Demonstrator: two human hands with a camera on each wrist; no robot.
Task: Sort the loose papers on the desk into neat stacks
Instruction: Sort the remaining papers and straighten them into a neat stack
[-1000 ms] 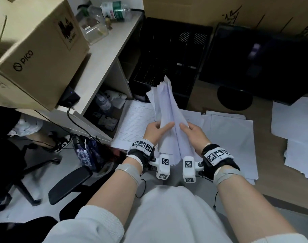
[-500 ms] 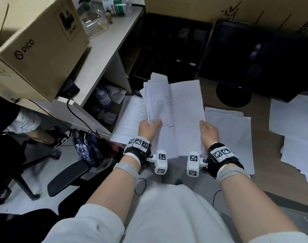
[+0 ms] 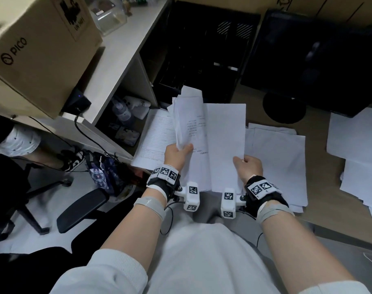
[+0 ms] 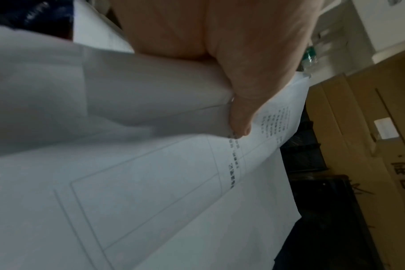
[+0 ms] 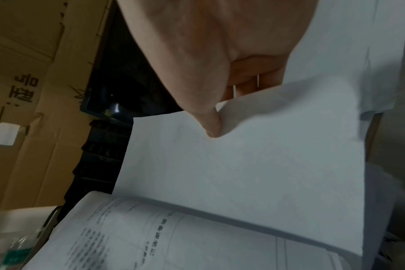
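Observation:
My left hand (image 3: 177,152) grips a bunch of printed papers (image 3: 189,119) held upright above the desk edge; its thumb (image 4: 239,124) presses on the printed sheet (image 4: 150,182). My right hand (image 3: 247,166) pinches the right edge of a single blank sheet (image 3: 225,145) drawn out to the right of the bunch; its thumb (image 5: 210,124) lies on that sheet (image 5: 254,173). A form-printed sheet (image 3: 157,136) lies on the desk under my left hand. A loose pile of white papers (image 3: 280,158) lies to the right of my hands, and another pile (image 3: 359,158) sits at the far right.
A black monitor (image 3: 318,60) with a round foot stands at the back of the wooden desk (image 3: 320,187). A black file tray (image 3: 202,49) sits behind the papers. To the left are a white shelf (image 3: 117,49) with a cardboard box (image 3: 36,45) and an office chair (image 3: 81,206).
The folded bunch has been spread: my right hand pulled one sheet out to the right, away from the rest in my left hand. Both hands have moved apart.

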